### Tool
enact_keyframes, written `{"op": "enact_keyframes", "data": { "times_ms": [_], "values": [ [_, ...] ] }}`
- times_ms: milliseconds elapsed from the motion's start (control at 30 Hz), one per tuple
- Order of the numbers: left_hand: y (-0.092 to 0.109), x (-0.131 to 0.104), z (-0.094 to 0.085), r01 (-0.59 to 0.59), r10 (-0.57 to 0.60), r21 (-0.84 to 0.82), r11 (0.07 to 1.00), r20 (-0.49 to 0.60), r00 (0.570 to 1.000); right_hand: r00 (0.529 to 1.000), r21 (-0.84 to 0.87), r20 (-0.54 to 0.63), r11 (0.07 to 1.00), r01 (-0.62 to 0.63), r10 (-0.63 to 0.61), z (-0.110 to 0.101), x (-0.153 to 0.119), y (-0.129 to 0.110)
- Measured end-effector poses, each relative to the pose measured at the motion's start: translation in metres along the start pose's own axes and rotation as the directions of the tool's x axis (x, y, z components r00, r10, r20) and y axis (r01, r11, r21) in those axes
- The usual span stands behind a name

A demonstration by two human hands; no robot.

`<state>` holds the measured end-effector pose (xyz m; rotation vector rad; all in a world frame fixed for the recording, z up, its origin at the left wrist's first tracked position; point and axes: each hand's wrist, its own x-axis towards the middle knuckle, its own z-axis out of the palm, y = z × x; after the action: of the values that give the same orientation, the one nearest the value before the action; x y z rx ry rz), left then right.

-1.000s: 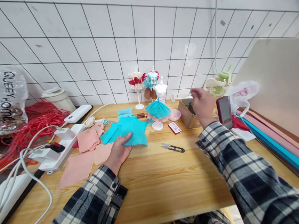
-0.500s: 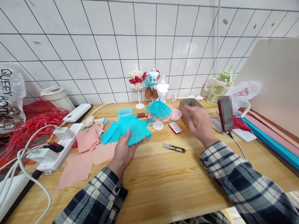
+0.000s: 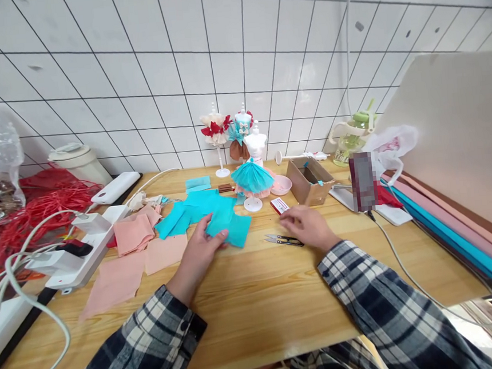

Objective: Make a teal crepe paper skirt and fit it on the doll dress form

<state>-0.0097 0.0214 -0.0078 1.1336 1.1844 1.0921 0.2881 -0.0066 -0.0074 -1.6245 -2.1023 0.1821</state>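
Note:
My left hand [image 3: 204,248] grips a turquoise crepe-like sheet [image 3: 237,230] between thumb and fingers. Under and behind it spread more turquoise pieces [image 3: 175,218]. My right hand [image 3: 312,226] hovers just above and beside the black thread snips [image 3: 286,240]. Its fingers are loosely bent and somewhat apart, and I see nothing in them. A small red-and-white box [image 3: 279,206] lies just past its fingertips. Behind both hands stands a white mini mannequin [image 3: 255,143] wearing a turquoise skirt [image 3: 253,176] over a pink layer.
Pink pieces [image 3: 166,253] lie at the left, beside a power strip [image 3: 74,265] with cables. A cardboard box [image 3: 310,182] and pink bowl [image 3: 280,185] stand behind the right hand. Two dressed mannequins stand near the tiled wall. At right are a phone-like device [image 3: 360,181] and coloured rolls.
My right hand has moved from over the cardboard box down and left to the snips. My left hand has tilted the turquoise sheet and drawn it slightly nearer. The view has shifted a little.

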Motion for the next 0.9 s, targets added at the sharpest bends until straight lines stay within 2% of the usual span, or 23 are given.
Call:
{"op": "enact_keyframes", "data": {
  "times_ms": [67,100,200,300,400,500,700,900],
  "values": [
    [0.001,0.003,-0.002,-0.079,0.079,0.006,0.997,-0.017,0.997,0.983,-0.049,-0.149,0.992,-0.118,0.109,-0.006,0.001,0.016],
    [0.002,0.004,-0.003,-0.104,0.104,-0.012,0.994,-0.019,0.994,0.979,-0.078,-0.180,0.991,-0.110,0.094,-0.008,0.001,0.025],
    [0.003,0.004,-0.001,-0.120,0.117,-0.057,0.991,-0.060,0.991,0.992,-0.141,-0.108,0.988,0.056,-0.071,-0.010,0.002,0.044],
    [0.002,0.005,-0.001,-0.101,0.094,-0.085,0.991,-0.084,0.992,0.989,-0.156,-0.026,0.978,0.138,-0.144,-0.005,0.005,0.048],
    [-0.002,0.008,-0.004,-0.074,0.067,-0.105,0.992,-0.066,0.996,0.990,-0.195,0.012,0.971,0.140,-0.140,0.000,0.009,0.042],
    [-0.004,0.009,-0.005,-0.060,0.057,-0.062,0.996,-0.047,0.997,0.993,-0.232,0.003,0.966,0.113,-0.115,0.003,0.011,0.040],
    [0.002,0.005,-0.002,-0.139,0.141,0.024,0.990,-0.133,0.981,0.997,-0.260,0.010,0.963,0.073,-0.073,0.003,0.012,0.043],
    [0.004,0.004,-0.001,-0.084,0.084,0.006,0.996,-0.138,0.987,1.000,-0.236,0.012,0.972,0.021,-0.019,0.005,0.013,0.042]
  ]
}}
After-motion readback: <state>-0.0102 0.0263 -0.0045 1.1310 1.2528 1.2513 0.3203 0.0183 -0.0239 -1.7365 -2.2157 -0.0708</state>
